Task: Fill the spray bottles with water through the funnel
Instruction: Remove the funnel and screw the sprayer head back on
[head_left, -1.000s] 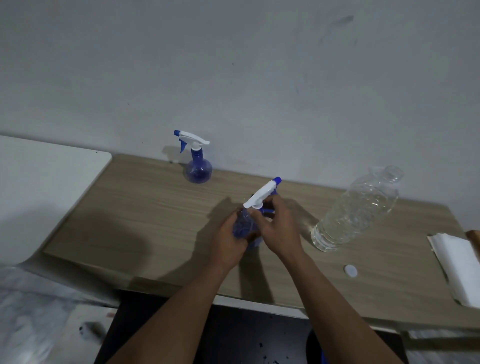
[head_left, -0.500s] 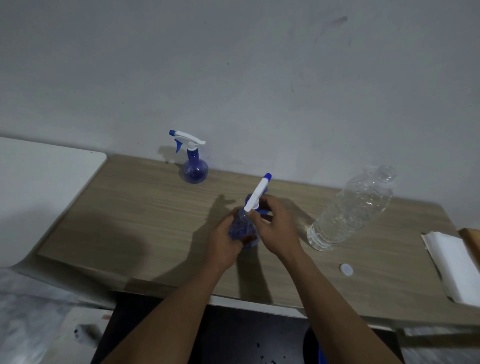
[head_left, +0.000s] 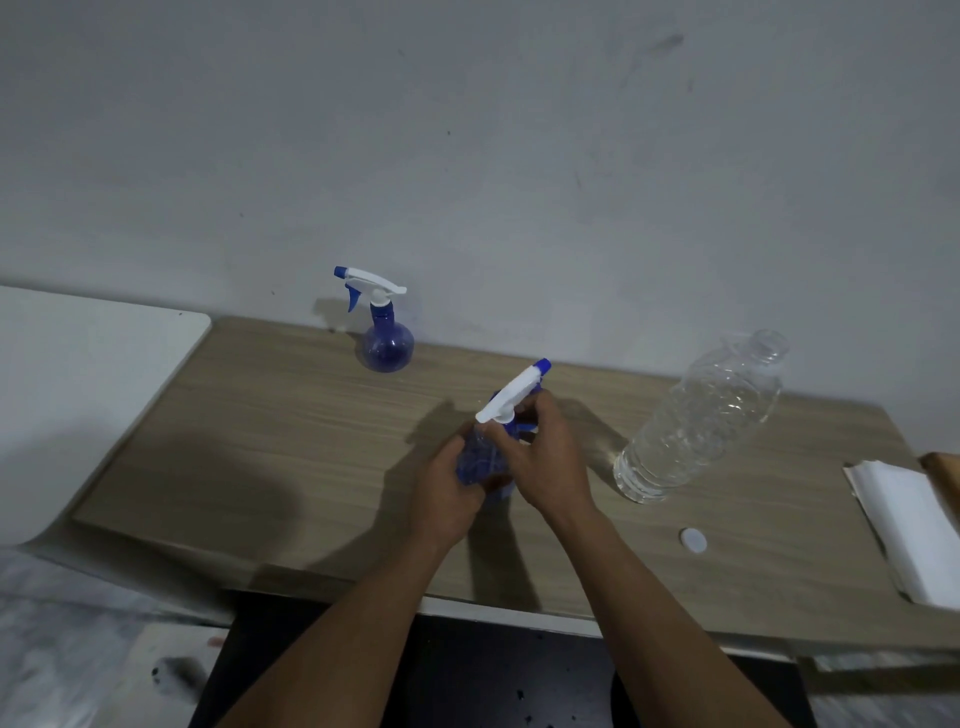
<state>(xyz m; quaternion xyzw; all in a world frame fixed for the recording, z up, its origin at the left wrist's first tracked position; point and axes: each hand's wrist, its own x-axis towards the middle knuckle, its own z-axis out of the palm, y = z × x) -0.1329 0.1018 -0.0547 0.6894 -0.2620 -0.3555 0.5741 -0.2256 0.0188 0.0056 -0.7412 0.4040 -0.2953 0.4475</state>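
Spray bottle (head_left: 480, 462): trigger head (head_left: 511, 397) swung rightward; right hand (head_left: 545, 462) still grips.

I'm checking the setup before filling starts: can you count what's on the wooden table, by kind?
Blue plastic spray bottles with white trigger heads: 2, the far spray bottle and the near spray bottle
Clear plastic water bottle, uncapped: 1
White round cap: 1
Folded white paper stack: 1
Total: 5

Plain room: wooden table (head_left: 291, 447) against scuffed wall (head_left: 467, 156).
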